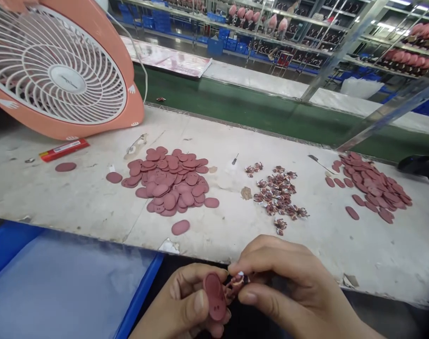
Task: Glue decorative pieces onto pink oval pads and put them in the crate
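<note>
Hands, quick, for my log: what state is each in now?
Left hand: closed, holding at least one red oval.
Right hand: closed, holding a brown part.

Dusty-red discs (217,305), salmon-and-white fan (68,79)

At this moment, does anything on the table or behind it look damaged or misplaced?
One small reddish piece lies alone on the green strip, apart from the clustered brown pieces on the white table. The table's front edge also looks chipped.
</note>
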Demonstrator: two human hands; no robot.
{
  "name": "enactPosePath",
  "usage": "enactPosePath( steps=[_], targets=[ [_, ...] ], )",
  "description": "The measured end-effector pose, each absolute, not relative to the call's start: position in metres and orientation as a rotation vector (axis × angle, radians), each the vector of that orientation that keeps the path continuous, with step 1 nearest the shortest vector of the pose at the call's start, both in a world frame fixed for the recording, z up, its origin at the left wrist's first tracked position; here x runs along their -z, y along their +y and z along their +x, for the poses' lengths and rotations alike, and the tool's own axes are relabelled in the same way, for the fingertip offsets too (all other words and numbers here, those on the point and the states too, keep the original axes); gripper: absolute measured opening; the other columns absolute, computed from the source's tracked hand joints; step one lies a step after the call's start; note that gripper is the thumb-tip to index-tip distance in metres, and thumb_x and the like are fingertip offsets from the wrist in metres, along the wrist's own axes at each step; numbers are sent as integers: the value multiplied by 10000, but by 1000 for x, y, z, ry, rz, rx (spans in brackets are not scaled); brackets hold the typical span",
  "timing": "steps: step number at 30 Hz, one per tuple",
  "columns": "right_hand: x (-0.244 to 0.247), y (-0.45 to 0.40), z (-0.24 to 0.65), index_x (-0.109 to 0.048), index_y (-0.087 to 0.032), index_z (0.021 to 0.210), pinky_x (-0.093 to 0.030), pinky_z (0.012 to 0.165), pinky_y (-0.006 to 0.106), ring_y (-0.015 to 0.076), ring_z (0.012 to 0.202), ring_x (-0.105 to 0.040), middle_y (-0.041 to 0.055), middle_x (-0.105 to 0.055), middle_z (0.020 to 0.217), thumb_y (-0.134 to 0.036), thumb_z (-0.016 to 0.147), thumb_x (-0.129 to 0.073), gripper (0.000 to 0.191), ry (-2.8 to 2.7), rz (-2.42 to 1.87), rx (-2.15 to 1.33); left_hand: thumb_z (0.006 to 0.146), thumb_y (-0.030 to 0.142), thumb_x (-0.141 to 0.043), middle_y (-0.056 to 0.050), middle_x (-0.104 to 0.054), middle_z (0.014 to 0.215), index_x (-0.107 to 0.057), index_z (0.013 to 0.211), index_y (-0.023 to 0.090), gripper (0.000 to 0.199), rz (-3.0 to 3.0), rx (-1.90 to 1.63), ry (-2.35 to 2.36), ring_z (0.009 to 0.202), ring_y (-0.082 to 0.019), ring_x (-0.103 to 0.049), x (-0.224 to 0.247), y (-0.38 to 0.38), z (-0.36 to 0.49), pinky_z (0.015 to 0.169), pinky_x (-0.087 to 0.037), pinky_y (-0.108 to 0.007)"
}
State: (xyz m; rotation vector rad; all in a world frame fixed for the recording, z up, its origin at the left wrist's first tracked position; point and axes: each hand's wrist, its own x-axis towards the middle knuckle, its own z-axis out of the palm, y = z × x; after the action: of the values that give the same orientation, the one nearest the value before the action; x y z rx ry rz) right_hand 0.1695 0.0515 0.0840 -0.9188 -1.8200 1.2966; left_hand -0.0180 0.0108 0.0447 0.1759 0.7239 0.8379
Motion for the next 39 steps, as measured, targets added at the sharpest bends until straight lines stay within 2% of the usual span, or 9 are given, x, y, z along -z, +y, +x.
enactPosePath(
  steps=[7, 25, 39],
  targets=[
    [-86, 44, 165, -735, -134, 975, -512, 698, 157, 104, 734, -667, 53, -715, 781, -181, 862, -707, 126, -1958, -855, -1189, 597, 430, -876, 6, -626, 590, -791, 769, 163, 329, 246, -824, 709, 543, -70, -545, -42, 4, -19, 536, -456, -154],
    [-84, 46, 162, -735, -208, 972, -496, 667, 127, 77, 695, -643, 1, -710, 768, -93, 823, -714, 189, -1949, -905, -1284, 599, 409, -881, 9, -638, 610, -783, 752, 165, 304, 219, -821, 709, 555, -60, -561, -33, 1, -18, 529, -485, -136],
    [-91, 46, 161, -727, -152, 945, -508, 676, 149, 95, 703, -661, 30, -711, 766, -96, 838, -701, 124, -2060, -840, -1172, 618, 414, -868, 3, -629, 600, -780, 746, 146, 310, 197, -824, 728, 538, -54, -552, -33, -4, -15, 484, -461, -115]
  ],
)
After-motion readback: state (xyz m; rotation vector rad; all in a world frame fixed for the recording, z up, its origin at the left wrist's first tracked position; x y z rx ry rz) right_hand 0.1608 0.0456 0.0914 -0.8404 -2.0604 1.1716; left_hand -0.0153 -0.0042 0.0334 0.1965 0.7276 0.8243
